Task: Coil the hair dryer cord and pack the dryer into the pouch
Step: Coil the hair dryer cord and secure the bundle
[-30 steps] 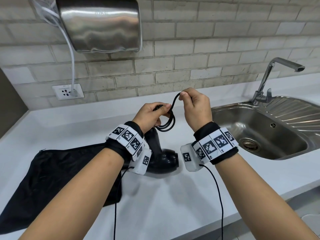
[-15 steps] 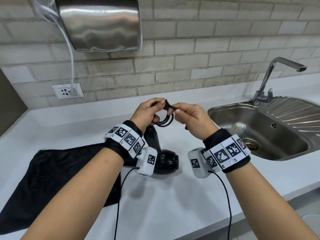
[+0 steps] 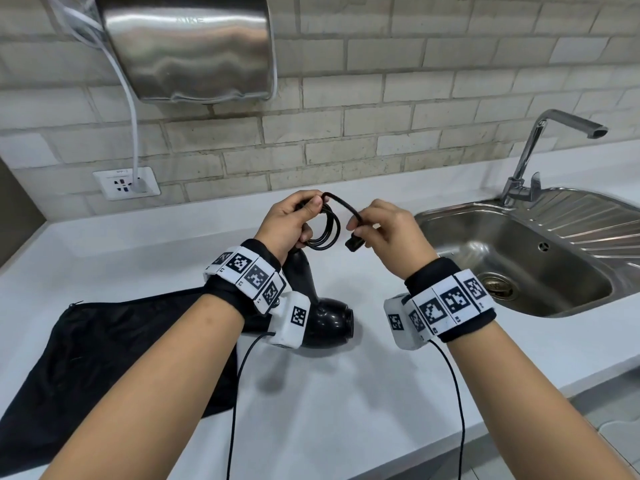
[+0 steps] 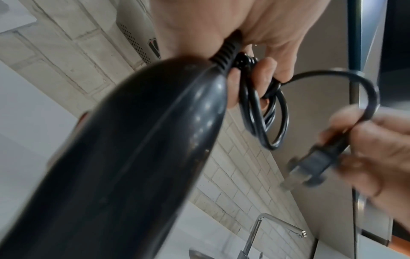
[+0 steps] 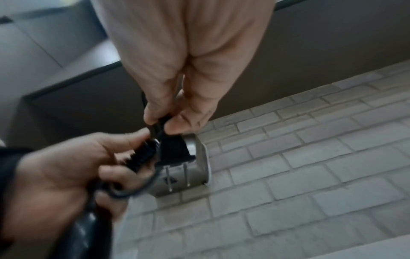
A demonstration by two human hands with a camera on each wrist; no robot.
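Observation:
My left hand (image 3: 292, 220) grips the looped black cord (image 3: 325, 226) together with the top of the handle of the black hair dryer (image 3: 322, 320), whose barrel hangs just above the counter. In the left wrist view the handle (image 4: 133, 149) fills the frame, with the cord coil (image 4: 264, 119) beside the fingers. My right hand (image 3: 381, 230) pinches the cord just behind its plug (image 3: 354, 244), seen as a two-pin plug (image 5: 175, 154) in the right wrist view. The black pouch (image 3: 97, 362) lies flat on the counter at the left, partly under my left forearm.
A steel sink (image 3: 519, 258) with a tap (image 3: 540, 150) is set in the white counter (image 3: 346, 393) at the right. On the brick wall hang a metal hand dryer (image 3: 187, 46) and a socket (image 3: 126, 183) holding a white plug. Thin sensor cables dangle from both wrists.
My right hand came down from above the coil, met the left hand, and now has drawn right again, holding the plug end. The coil in my left hand stays put.

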